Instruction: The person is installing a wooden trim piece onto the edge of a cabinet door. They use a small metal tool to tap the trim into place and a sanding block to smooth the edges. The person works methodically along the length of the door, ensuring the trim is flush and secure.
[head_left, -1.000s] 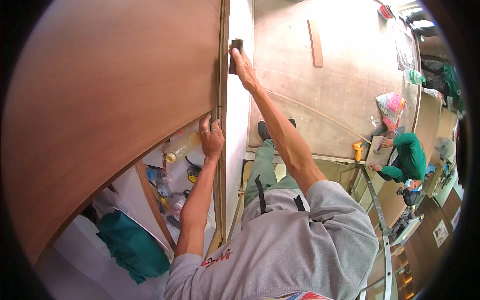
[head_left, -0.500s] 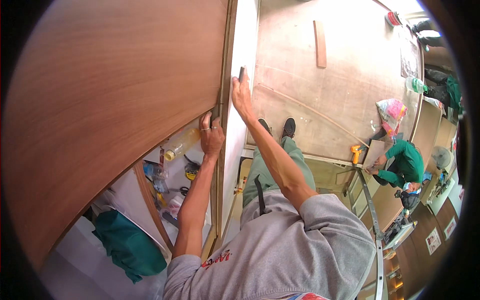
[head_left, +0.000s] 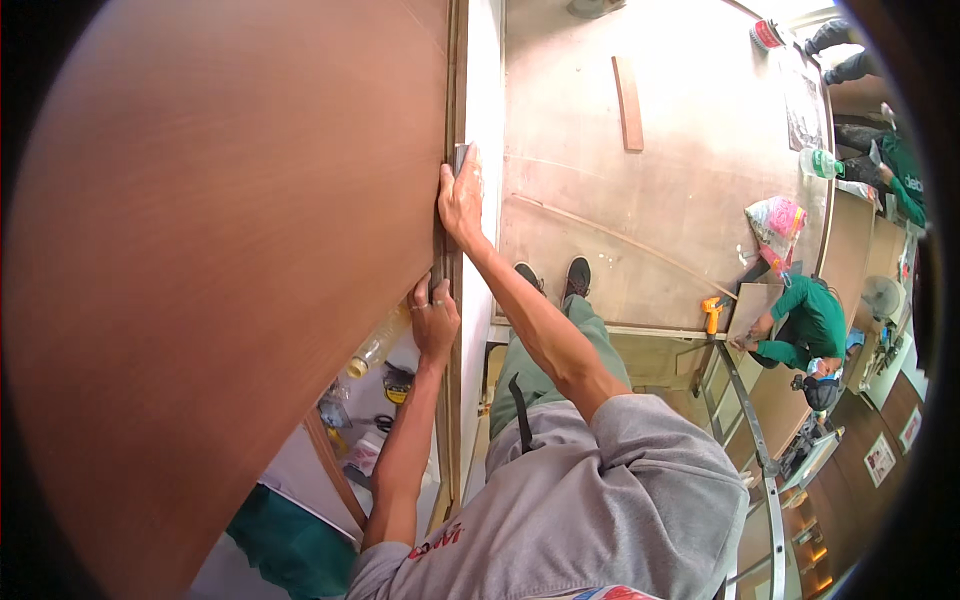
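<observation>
A large brown wooden panel (head_left: 240, 220) fills the left side, its right edge meeting a narrow upright wooden frame strip (head_left: 455, 400). My left hand (head_left: 434, 322), a ring on one finger, is curled over the panel's lower corner next to the strip. Higher up, my right hand (head_left: 463, 208) grips a small flat grey block (head_left: 461, 157) against the seam between panel and strip. Its thumb lies on the panel side, and the fingers partly hide the block. A white surface (head_left: 482, 100) runs along the strip's right.
Below the panel are a yellowish bottle (head_left: 372, 352), a tape measure (head_left: 397, 386) and teal cloth (head_left: 290, 540). A wood board (head_left: 628, 103) lies on the platform (head_left: 560, 200) under my feet. At right are a yellow drill (head_left: 712, 313), a ladder (head_left: 745, 410) and a co-worker in green (head_left: 815, 322).
My right hand has moved with the block from the white side onto the seam. My left hand sits lower in view. The panel now covers more of the things below it.
</observation>
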